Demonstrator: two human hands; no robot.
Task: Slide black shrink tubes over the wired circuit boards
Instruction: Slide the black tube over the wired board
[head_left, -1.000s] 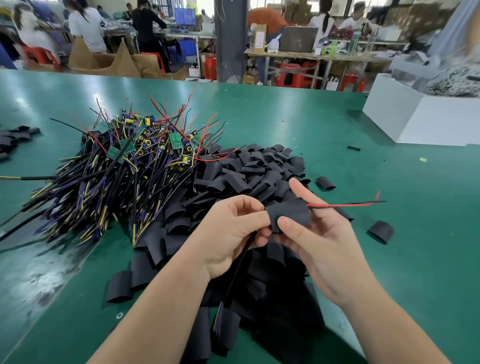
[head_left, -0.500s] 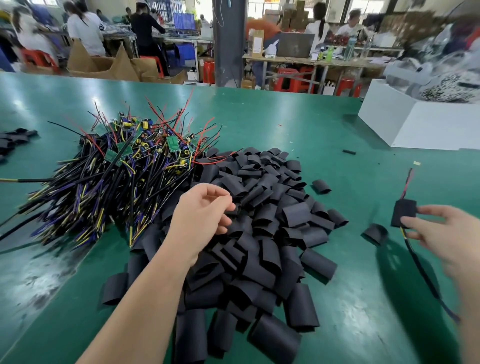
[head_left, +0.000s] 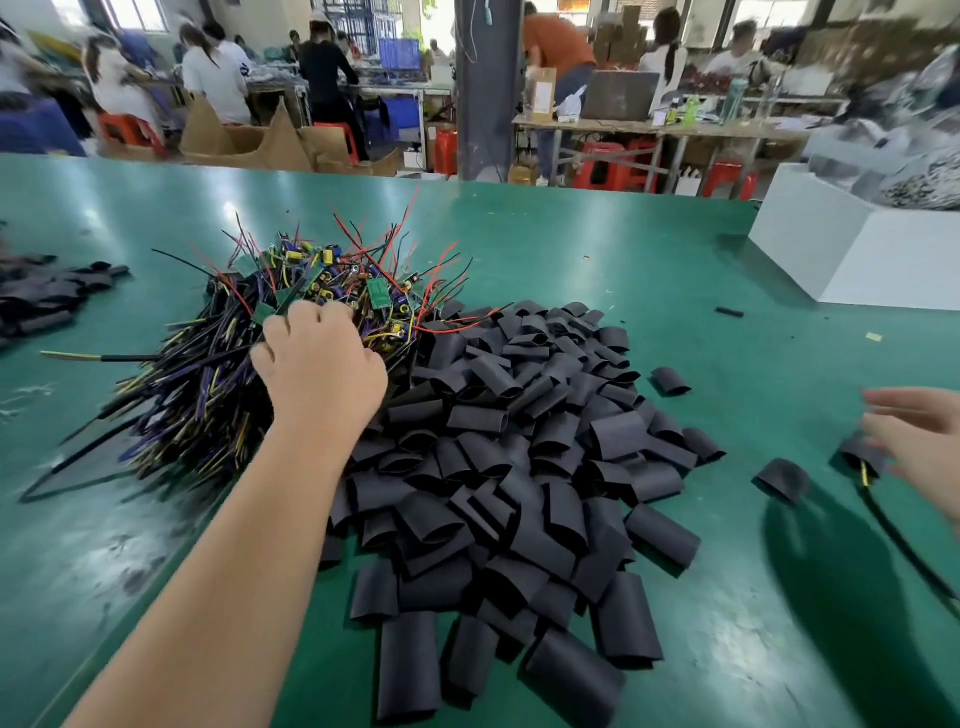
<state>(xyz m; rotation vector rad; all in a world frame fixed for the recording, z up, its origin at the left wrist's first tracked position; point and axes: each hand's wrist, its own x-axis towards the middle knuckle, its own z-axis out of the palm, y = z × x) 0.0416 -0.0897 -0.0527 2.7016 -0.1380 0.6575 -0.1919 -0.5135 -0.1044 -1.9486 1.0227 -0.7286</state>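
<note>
A heap of wired circuit boards (head_left: 291, 322) with green boards, red and black leads and dark cables lies at the left of the green table (head_left: 675, 249). My left hand (head_left: 322, 364) is on top of it, fingers curled down among the boards; the fingertips are hidden. Beside it on the right spreads a big pile of flat black shrink tubes (head_left: 519, 467). At the far right edge my right hand (head_left: 919, 447), blurred, has straight fingers just above a board sleeved in a black tube (head_left: 860, 457), whose black cable trails toward the lower right.
Two loose tubes (head_left: 670, 381) (head_left: 784, 480) lie between the pile and my right hand. A white box (head_left: 852, 260) stands at the back right, with a small black piece (head_left: 729, 312) in front of it. More black tubes (head_left: 47, 296) lie far left. People work at benches behind.
My left hand moved from the tube pile up to the heap of wired boards. My right hand set the sleeved board down at the right, and its fingers opened.
</note>
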